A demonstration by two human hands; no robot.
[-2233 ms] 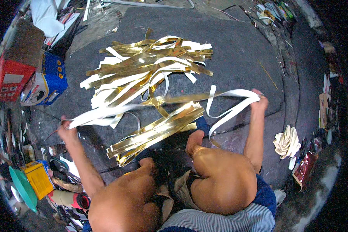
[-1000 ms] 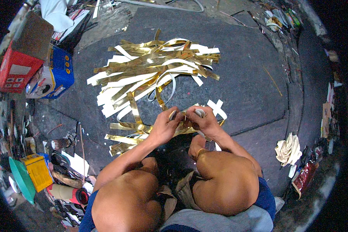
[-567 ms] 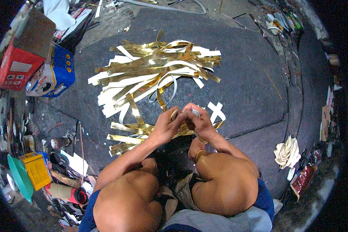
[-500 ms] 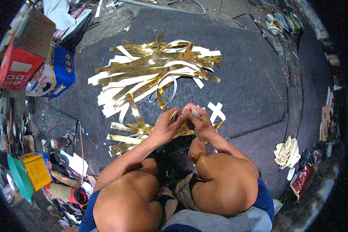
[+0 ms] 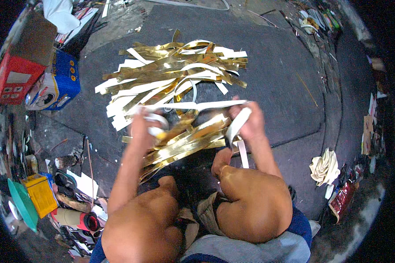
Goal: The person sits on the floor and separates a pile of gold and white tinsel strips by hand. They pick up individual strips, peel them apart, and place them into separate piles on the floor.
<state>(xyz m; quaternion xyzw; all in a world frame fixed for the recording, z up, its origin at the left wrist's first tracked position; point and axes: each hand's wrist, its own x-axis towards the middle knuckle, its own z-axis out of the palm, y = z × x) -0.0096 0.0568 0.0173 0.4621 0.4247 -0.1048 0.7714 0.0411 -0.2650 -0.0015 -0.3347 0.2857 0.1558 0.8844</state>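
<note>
A white strip (image 5: 197, 105) stretches almost straight between my two hands, above the floor. My left hand (image 5: 142, 125), smeared by motion, is closed on one end, with a white loop curling beside the fingers. At the other end my right hand (image 5: 253, 122) grips the strip, and a white tail hangs below its fingers. Just beneath lies a bundle of shiny gold strips (image 5: 191, 140), close to my feet. Farther off, a larger heap of gold and white strips (image 5: 166, 72) spreads across the dark mat.
Dark matting (image 5: 285, 87) covers the floor. At the left stand a red box (image 5: 19, 74) and a blue box (image 5: 66, 79). Nearer are a yellow box (image 5: 39, 193), a green disc (image 5: 21, 204) and mixed clutter. A crumpled cream cloth (image 5: 324, 167) lies at the right.
My hands have moved apart from close together, left hand leftward and right hand rightward, and the white strip now spans between them. The near gold strips have shifted and sit more slanted.
</note>
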